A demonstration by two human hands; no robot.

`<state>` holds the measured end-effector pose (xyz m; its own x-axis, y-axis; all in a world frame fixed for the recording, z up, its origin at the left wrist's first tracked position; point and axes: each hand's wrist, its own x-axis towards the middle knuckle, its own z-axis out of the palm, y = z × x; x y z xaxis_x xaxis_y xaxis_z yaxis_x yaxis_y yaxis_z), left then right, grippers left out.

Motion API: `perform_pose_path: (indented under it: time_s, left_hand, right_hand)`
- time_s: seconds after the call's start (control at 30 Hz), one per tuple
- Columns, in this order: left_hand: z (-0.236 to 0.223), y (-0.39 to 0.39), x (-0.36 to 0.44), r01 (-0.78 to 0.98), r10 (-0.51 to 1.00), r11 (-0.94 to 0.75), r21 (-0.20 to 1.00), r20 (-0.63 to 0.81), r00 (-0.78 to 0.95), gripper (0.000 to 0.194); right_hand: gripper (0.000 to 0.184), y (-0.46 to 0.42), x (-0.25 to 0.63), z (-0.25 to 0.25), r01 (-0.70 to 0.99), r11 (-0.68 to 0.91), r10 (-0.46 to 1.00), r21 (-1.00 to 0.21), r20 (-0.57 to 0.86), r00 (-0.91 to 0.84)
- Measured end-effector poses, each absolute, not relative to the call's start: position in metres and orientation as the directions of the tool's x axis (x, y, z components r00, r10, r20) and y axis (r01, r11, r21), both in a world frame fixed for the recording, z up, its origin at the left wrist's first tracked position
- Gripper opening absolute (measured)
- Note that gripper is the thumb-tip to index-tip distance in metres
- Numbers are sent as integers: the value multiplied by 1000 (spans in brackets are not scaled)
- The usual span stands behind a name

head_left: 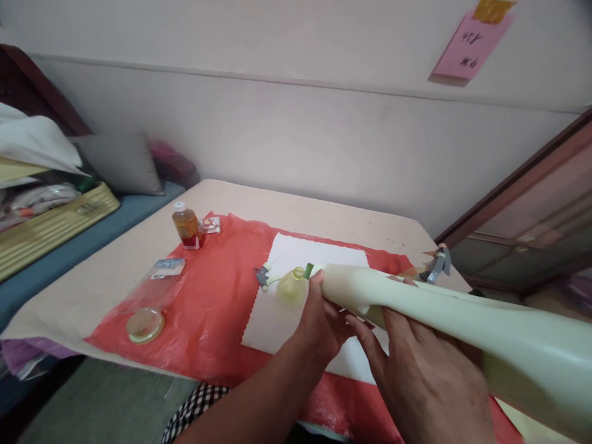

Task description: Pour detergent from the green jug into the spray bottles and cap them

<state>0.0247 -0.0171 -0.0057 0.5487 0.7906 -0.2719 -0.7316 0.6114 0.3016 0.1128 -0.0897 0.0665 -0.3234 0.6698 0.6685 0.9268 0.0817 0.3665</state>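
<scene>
A long, smooth, pale green hollow-looking piece (430, 305) runs from the middle of the view to the right edge, widening toward the right; its exact kind I cannot make out. My left hand (321, 317) is closed on its narrow end, thumb on top. My right hand (423, 370) grips it farther along, fingers reaching behind it. A small dark green tab (308, 271) shows at the narrow tip. Close by is a blurred, translucent yellow-green round object (291, 288) with a ringed neck; whether it touches the tip I cannot tell. Below lies a white scalloped-edge sheet (263, 327).
Red plastic sheeting (208, 296) covers part of the table (287, 206). On the left are an amber bottle (186, 228), a small packet (211, 225), a clear bag (157, 280) and a round clear dish (145, 325). Grey clip-like pieces (262, 275) lie near the sheet. A wall (277, 135) stands behind.
</scene>
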Motion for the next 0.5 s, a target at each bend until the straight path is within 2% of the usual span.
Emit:
perform_pose_path:
  time_s: [0.5]
  left_hand:
    - [0,-17,21,-730,776,629,266,-269,571,63]
  right_hand:
    - [50,-89,111,63,927,65,667,370,674,-316]
